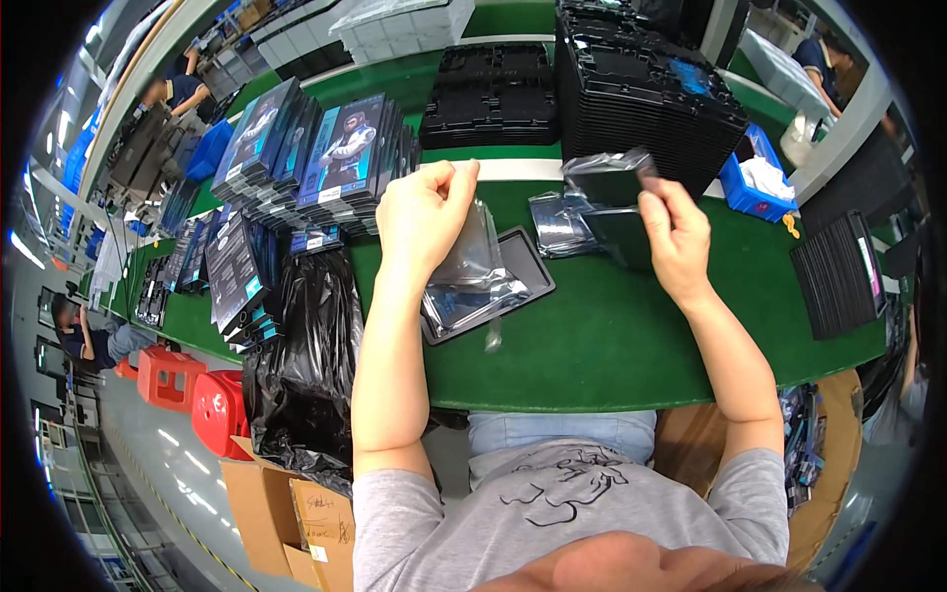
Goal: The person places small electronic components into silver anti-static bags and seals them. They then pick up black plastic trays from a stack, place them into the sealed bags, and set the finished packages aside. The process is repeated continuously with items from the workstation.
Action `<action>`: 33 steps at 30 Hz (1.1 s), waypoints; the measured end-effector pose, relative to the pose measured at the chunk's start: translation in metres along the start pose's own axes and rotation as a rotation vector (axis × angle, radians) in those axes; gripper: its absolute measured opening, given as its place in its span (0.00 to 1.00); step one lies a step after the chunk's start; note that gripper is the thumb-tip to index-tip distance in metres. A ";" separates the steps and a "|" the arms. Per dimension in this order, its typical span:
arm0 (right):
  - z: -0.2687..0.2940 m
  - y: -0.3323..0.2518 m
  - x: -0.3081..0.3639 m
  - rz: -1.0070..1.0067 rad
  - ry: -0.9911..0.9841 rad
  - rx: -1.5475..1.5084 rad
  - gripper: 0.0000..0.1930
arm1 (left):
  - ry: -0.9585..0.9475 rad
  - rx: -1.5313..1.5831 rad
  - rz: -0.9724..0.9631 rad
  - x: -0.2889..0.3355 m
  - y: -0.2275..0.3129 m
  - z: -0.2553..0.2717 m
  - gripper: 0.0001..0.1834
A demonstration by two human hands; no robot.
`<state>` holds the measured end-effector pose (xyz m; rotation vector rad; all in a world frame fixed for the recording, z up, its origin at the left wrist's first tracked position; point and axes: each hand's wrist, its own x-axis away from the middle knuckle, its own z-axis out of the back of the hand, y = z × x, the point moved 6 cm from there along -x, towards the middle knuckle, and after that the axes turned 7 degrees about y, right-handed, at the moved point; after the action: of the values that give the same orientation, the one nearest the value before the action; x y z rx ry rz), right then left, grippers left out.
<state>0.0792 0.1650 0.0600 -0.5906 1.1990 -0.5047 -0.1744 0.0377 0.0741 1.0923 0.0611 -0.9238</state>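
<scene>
My left hand (424, 212) is closed in a pinch, with a clear plastic bag (475, 249) hanging from beside its fingers. Under that bag lies a black shallow tray (534, 266) holding shiny film-wrapped pieces. Thumb and fingers of my right hand (677, 232) grip the edge of a dark flat panel (604, 189), raised above the table and slightly blurred; its exact kind is unclear. Just left of the panel, a stack of shiny film-wrapped flat packets (560, 225) rests on the green tabletop.
Stacks of printed boxes (345, 158) stand at the left, above a black plastic bag (314, 306). Black moulded trays (631, 109) are piled high at the back. Rightward are a blue bin (758, 185) and a row of black flat pieces (837, 266). Other people work farther off.
</scene>
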 end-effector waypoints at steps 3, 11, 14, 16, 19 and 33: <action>0.008 0.024 -0.004 -0.176 0.075 -0.167 0.09 | -0.219 -0.265 0.054 0.000 0.001 0.003 0.21; 0.002 0.039 -0.005 -0.179 0.036 -0.181 0.10 | -0.541 -0.562 -0.185 0.028 -0.022 -0.019 0.21; -0.004 0.018 -0.001 0.046 -0.045 0.002 0.09 | -0.591 -0.567 -0.092 0.026 -0.025 -0.031 0.18; -0.014 -0.003 0.000 0.382 -0.124 0.176 0.10 | -0.606 -0.540 -0.063 0.023 -0.025 -0.030 0.16; -0.032 0.001 0.015 0.613 -0.288 0.400 0.11 | -0.629 -0.475 -0.057 0.022 -0.024 -0.035 0.11; -0.069 -0.031 0.061 0.615 -0.709 0.188 0.13 | -0.552 0.359 0.107 0.008 -0.019 -0.009 0.05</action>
<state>0.0287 0.0915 0.0206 -0.1793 0.5887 0.1236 -0.1784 0.0370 0.0516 1.1172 -0.6323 -1.1361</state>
